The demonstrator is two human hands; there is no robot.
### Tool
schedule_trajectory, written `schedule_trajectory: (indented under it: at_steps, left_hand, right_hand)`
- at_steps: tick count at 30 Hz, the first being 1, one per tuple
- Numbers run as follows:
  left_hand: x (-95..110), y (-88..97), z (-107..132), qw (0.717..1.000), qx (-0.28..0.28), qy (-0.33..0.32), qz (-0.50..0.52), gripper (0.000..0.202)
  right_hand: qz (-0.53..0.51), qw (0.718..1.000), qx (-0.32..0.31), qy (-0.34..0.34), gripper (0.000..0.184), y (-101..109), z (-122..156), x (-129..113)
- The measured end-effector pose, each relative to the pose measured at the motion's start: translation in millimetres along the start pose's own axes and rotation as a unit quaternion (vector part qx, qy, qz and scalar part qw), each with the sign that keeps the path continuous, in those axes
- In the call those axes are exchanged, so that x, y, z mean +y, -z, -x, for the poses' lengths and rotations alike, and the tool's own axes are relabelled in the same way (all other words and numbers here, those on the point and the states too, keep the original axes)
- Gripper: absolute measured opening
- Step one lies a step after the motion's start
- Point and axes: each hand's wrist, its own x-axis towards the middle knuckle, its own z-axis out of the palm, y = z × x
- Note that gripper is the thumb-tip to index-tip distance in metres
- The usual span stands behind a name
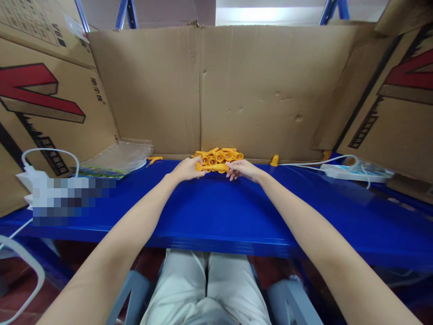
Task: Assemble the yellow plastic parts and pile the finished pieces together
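Several small yellow plastic pieces (220, 156) with round, hollow cup-like ends lie heaped against the cardboard at the back of the blue table. In front of the heap, one yellow plastic piece (214, 167) stretches crosswise between my hands. My left hand (184, 169) is closed at its left end, thumb on top. At its right end my right hand (246, 169) pinches it with thumb and forefinger, the other fingers curled below. The exact kind of the pieces is too small to make out.
The blue table (216, 216) is walled by cardboard (264, 85). A yellow cone-shaped piece (274, 160) stands to the right, a branched yellow piece (155, 159) lies left. Clear plastic bags (117, 158), a power strip (355, 173) with cables, and a white device (35, 180) sit towards the sides.
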Motion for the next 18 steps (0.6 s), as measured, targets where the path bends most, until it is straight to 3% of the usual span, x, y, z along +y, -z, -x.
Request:
schedule_trajectory:
  at_steps: [4,7,11,15,18]
  left_hand:
    - [-1.9,-0.6,-0.7,1.000,-0.003,0.007,0.008,0.040]
    - [-3.0,-1.3,-1.4,1.000,-0.007,0.000,0.026,0.038]
    - [-2.0,-1.3,-0.9,0.999,-0.012,-0.004,0.039,0.035]
    - [-1.8,-1.3,-0.1,1.000,-0.009,-0.004,0.028,0.034]
    - [-1.4,-1.4,0.0,1.000,-0.001,-0.004,0.006,0.034]
  right_hand:
    - [0.000,1.000,0.003,-0.018,0.034,-2.4,-0.3,1.0]
    - [-0.012,1.000,-0.007,-0.008,0.023,0.0,-1.1,4.7]
    - [-0.015,0.999,-0.016,0.025,0.037,3.8,-2.3,8.7]
    - [-0.007,0.999,-0.014,0.033,0.021,2.2,-2.0,7.3]
    - [-0.009,0.999,-0.016,0.039,0.020,-1.1,-1.3,5.5]
